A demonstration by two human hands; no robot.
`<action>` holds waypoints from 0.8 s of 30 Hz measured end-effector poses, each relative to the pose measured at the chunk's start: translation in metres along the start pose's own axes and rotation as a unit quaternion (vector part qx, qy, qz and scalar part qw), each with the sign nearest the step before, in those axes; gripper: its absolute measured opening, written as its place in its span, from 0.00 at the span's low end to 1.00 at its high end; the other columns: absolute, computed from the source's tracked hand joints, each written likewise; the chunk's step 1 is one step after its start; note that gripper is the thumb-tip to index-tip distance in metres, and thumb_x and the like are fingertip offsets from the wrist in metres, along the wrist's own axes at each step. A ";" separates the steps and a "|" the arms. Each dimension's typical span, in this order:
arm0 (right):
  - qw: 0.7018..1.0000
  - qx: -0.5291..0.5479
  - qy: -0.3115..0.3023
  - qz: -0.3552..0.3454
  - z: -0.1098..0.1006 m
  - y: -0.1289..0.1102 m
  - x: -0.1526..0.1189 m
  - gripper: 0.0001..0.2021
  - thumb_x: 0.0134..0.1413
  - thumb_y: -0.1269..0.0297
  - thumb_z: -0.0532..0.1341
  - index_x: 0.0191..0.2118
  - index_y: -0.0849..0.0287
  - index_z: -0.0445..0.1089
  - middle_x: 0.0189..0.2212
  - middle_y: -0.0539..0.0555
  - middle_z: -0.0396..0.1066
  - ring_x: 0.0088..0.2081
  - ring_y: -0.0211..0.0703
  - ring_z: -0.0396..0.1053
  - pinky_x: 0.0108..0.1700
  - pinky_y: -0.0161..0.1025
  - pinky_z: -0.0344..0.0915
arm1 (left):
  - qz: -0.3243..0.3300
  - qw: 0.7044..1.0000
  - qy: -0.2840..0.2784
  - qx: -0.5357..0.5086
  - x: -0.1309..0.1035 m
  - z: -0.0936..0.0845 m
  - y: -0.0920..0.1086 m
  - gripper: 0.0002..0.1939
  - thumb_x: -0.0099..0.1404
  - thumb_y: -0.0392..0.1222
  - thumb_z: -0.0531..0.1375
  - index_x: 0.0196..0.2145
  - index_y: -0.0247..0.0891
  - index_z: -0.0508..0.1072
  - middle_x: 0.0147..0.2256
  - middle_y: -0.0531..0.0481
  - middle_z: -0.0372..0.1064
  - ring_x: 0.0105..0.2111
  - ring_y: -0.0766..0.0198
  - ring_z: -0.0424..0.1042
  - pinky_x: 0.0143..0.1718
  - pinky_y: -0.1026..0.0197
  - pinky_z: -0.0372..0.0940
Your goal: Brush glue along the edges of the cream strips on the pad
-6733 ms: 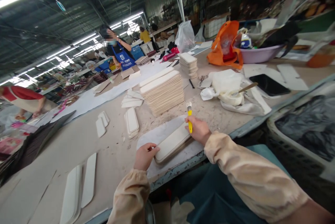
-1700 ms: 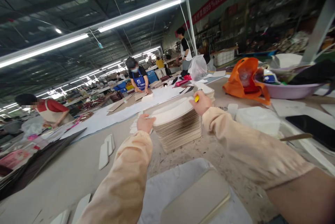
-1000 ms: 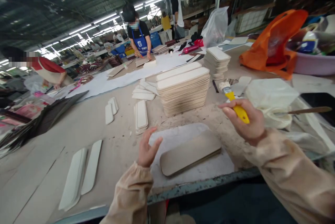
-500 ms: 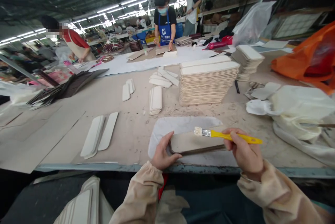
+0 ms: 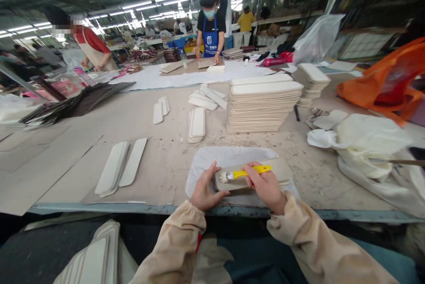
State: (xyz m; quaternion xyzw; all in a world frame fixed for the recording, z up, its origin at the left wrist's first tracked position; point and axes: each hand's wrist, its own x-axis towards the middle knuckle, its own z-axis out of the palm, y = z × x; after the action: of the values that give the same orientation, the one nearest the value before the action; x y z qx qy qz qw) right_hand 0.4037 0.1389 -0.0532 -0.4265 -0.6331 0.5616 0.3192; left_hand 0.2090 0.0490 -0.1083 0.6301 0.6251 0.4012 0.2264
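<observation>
My right hand (image 5: 265,186) grips a yellow-handled paintbrush (image 5: 257,171). The brush's whitish bristles touch the left part of the top of a low stack of grey, round-cornered boards (image 5: 242,181). Around the stack's left end curves my left hand (image 5: 206,190), thumb at the near side and fingers at the far side, holding it. Under the stack lies a whitish translucent sheet (image 5: 199,160), partly covered by the boards.
Behind stands a tall stack of cream boards (image 5: 262,109). Smaller board piles (image 5: 197,123) and long strips (image 5: 113,166) lie to the left. At right are a white plastic bag (image 5: 368,138) and an orange bag (image 5: 375,87). A co-worker in a blue apron (image 5: 210,40) works across the table.
My right hand has moved left with the paintbrush, bringing the bristles from above the middle of the stack to its left end. My left hand stays at that end.
</observation>
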 end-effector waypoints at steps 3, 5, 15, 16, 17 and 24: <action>0.997 -0.068 0.020 -0.019 -0.008 -0.004 0.002 0.20 0.57 0.48 0.53 0.22 0.56 0.64 0.14 0.47 0.61 0.21 0.39 0.63 0.30 0.37 0.60 | -0.003 1.000 -0.004 0.018 0.001 -0.001 0.002 0.49 0.52 0.48 0.66 0.64 0.40 0.45 0.54 0.41 0.64 0.54 0.51 0.63 0.57 0.47 0.57; 0.993 -0.108 0.035 -0.033 -0.019 -0.008 0.003 0.21 0.57 0.49 0.53 0.18 0.56 0.61 0.14 0.48 0.61 0.22 0.40 0.63 0.33 0.38 0.61 | 0.002 1.000 -0.007 0.028 0.001 -0.001 0.003 0.48 0.52 0.48 0.66 0.64 0.40 0.46 0.54 0.41 0.64 0.54 0.51 0.63 0.57 0.47 0.57; 0.947 -0.293 0.134 -0.010 -0.111 -0.008 0.006 0.22 0.56 0.53 0.51 0.15 0.56 0.60 0.16 0.48 0.65 0.21 0.39 0.64 0.29 0.38 0.59 | 0.046 0.998 -0.005 0.052 0.001 -0.001 -0.002 0.45 0.55 0.49 0.64 0.64 0.42 0.46 0.54 0.43 0.64 0.53 0.53 0.63 0.56 0.50 0.58; 0.940 -0.309 0.143 -0.007 -0.120 -0.008 0.006 0.21 0.56 0.53 0.51 0.15 0.56 0.60 0.16 0.48 0.65 0.21 0.39 0.64 0.29 0.38 0.58 | 0.049 0.997 -0.004 0.054 0.001 -0.001 -0.003 0.44 0.55 0.49 0.64 0.64 0.42 0.47 0.54 0.43 0.64 0.53 0.53 0.64 0.55 0.50 0.58; 0.934 -0.324 0.152 -0.007 -0.128 -0.007 0.006 0.20 0.56 0.53 0.51 0.17 0.56 0.61 0.15 0.48 0.64 0.20 0.39 0.64 0.28 0.38 0.58 | 0.052 0.997 -0.002 0.055 0.001 -0.001 -0.003 0.44 0.55 0.49 0.64 0.64 0.43 0.47 0.54 0.43 0.64 0.53 0.53 0.64 0.55 0.50 0.59; 0.904 -0.377 0.148 -0.135 -0.115 -0.023 -0.026 0.12 0.58 0.54 0.54 0.34 0.56 0.70 0.26 0.50 0.72 0.26 0.42 0.69 0.30 0.38 0.61 | 0.046 0.997 -0.007 0.059 0.001 -0.001 -0.001 0.44 0.55 0.49 0.63 0.64 0.42 0.48 0.54 0.41 0.64 0.54 0.51 0.62 0.56 0.49 0.58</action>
State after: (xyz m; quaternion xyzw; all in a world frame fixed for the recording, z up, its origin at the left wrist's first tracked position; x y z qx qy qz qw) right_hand 0.5127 0.1660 -0.0098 -0.5040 -0.7943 0.1631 0.2974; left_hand 0.2076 0.0501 -0.1081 0.6731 0.6165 0.3691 0.1750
